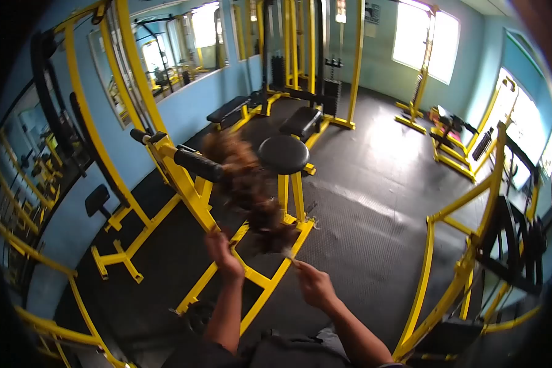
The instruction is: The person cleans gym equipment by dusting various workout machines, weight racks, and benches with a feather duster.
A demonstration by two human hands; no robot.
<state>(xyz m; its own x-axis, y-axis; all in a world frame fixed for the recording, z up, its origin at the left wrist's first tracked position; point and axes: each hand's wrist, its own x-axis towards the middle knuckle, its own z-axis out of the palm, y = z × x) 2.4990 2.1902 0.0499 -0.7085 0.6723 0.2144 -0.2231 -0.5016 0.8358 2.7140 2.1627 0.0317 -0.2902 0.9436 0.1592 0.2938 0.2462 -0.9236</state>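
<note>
My right hand is closed around the thin handle of a feather duster. Its brown feathers are smeared by motion and reach up and left, across the padded roller and the yellow frame of an exercise machine. Beside the lower part of that frame's slanted post is my left hand, its fingers pointing up and apart from the duster. Blur there leaves it unclear whether the palm touches the post. Just right of the feathers stands the machine's round black seat.
Black padded benches stand behind the seat. More yellow machines line the mirrored wall at left, and a large yellow frame rises at right. Dark rubber matting covers the floor. A weight plate sits low near my left forearm.
</note>
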